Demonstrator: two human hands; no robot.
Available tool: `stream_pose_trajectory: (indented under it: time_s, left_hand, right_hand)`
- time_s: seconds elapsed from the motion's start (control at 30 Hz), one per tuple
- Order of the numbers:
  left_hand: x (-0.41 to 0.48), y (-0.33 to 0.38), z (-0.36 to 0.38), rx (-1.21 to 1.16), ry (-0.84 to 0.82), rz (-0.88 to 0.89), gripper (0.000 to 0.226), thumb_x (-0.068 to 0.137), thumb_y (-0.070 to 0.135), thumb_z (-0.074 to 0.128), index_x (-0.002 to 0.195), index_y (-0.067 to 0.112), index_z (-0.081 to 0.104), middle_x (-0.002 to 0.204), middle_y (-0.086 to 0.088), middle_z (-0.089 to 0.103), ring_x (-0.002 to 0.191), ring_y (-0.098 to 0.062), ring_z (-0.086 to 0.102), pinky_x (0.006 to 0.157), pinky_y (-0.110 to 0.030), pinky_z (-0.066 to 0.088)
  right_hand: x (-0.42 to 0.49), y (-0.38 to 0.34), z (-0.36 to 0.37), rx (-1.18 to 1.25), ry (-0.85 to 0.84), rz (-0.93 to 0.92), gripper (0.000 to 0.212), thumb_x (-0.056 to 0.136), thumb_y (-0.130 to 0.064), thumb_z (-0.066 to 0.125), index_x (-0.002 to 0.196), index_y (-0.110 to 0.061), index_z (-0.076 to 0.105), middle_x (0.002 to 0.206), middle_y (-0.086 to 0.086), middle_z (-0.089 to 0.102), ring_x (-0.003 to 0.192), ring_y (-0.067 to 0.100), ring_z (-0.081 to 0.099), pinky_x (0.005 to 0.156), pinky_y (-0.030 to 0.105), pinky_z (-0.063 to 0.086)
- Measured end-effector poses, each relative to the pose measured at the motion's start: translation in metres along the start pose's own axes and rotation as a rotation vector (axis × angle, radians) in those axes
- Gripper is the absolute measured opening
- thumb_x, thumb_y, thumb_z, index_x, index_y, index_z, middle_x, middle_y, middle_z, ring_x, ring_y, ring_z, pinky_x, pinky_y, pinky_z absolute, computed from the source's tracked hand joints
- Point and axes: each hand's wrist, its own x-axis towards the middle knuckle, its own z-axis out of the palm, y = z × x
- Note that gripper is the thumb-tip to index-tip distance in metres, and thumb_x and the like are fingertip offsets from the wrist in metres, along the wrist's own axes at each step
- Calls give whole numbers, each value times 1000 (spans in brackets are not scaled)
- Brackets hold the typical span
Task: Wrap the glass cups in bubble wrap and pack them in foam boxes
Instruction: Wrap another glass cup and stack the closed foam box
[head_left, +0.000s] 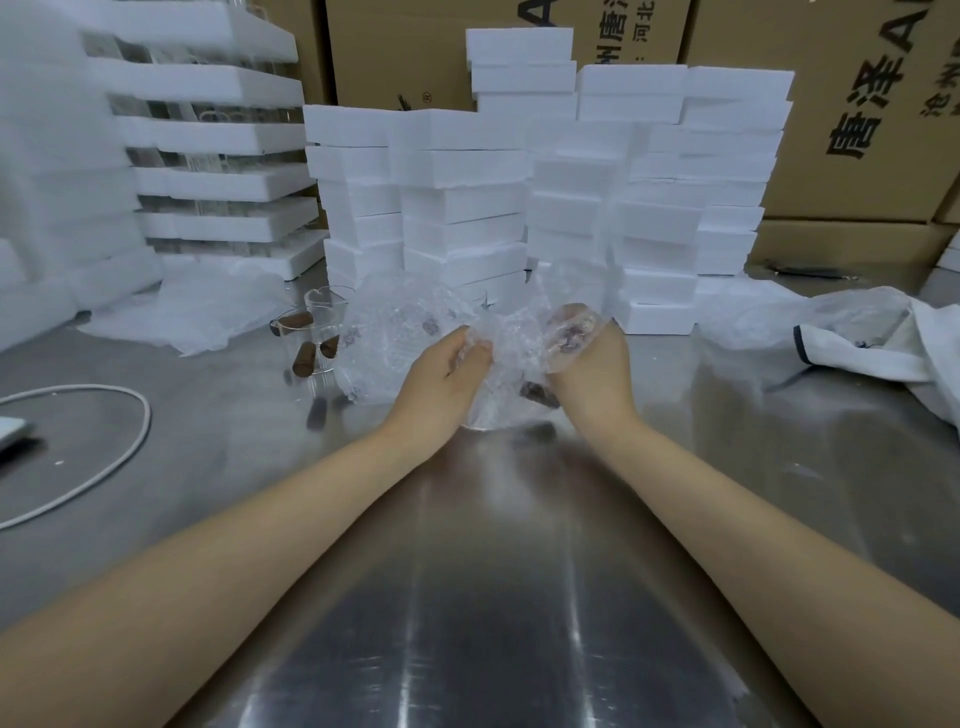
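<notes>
Fingers (475, 353) of my left hand (441, 369) pinched the bubble wrap (405, 332); my right hand (589, 358) curled round it. The cup (493, 410) sat between them on the table (493, 597). I feared loose wrap might slip, and the cup could tip and crack.

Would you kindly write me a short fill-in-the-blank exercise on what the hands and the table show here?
1. The left hand and the right hand both grip the bubble wrap; the unwrapped glass cups stand to its ____.
2. The stacked foam boxes are ____ in colour.
3. Behind them stand brown boxes made of ____.
Missing words: left; white; cardboard.
</notes>
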Motion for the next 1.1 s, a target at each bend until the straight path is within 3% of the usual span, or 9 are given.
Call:
stream_pose_trajectory:
  time_s: [0.2,0.27,0.43,0.53,0.67,0.8,0.9,1.03,1.1]
  left_hand:
    - [1,-2,-4,213,-5,-12,32,101,20,34,89,12,63,101,-9,61,101,-21,56,97,-35,40]
    - [1,-4,-6,195,-36,12,29,99,21,33,97,10,60,109,-11,58,108,-23,54,104,-41,37]
    - [-3,-4,-1,147,1,100,25,95,-2,40,115,12,39,124,-10,35,112,-12,42,98,-21,36]
    - [-4,2,-4,303,39,354,23,87,9,46,110,11,43,110,-4,48,98,-15,49,84,-21,42]
    - [-4,11,-9,510,-13,347,41,83,44,34,89,8,52,81,0,55,71,-18,49,67,-32,40]
    - [3,7,-12,780,-151,419,51,87,53,22,60,15,44,53,7,43,56,-5,45,111,-32,27]
    - [6,6,-10,871,-208,453,56,88,58,22,45,23,32,38,8,37,58,9,49,119,-32,10]
    - [8,1,-7,816,-249,429,54,84,53,25,52,17,52,48,5,50,66,2,53,115,-34,21]
    - [5,-2,-6,731,-176,455,48,82,47,36,72,8,61,67,-2,56,71,-14,52,91,-37,41]
  right_hand:
    - [-7,-7,5,304,-137,112,28,91,-2,48,66,-11,57,55,-7,62,51,6,59,51,21,50]
    - [-9,-8,9,199,-197,32,28,90,-12,52,63,-9,59,66,4,60,62,17,58,64,31,51]
    - [-12,-9,13,-262,-191,-162,30,88,-13,59,58,-14,57,85,-5,43,90,14,40,70,16,32]
    - [-11,-4,9,-416,-273,-246,32,94,-18,50,70,-1,63,113,5,47,105,19,39,84,27,37]
    - [-11,1,10,-424,-277,-235,34,97,-21,37,84,-3,62,99,10,56,88,29,54,82,43,45]
    - [-11,5,7,-123,-63,-151,17,93,-12,38,87,-11,55,81,5,60,76,21,58,75,49,50]
    - [-11,8,-1,-150,-107,-324,22,87,-18,41,90,-10,61,87,-1,62,82,11,57,79,33,49]
    - [-11,4,-1,-303,-267,-489,29,83,-30,41,83,-11,62,81,-2,62,80,13,51,74,22,36]
    - [-6,3,2,-356,-265,-526,21,84,-24,44,80,-10,59,76,-2,59,76,17,50,73,25,34]
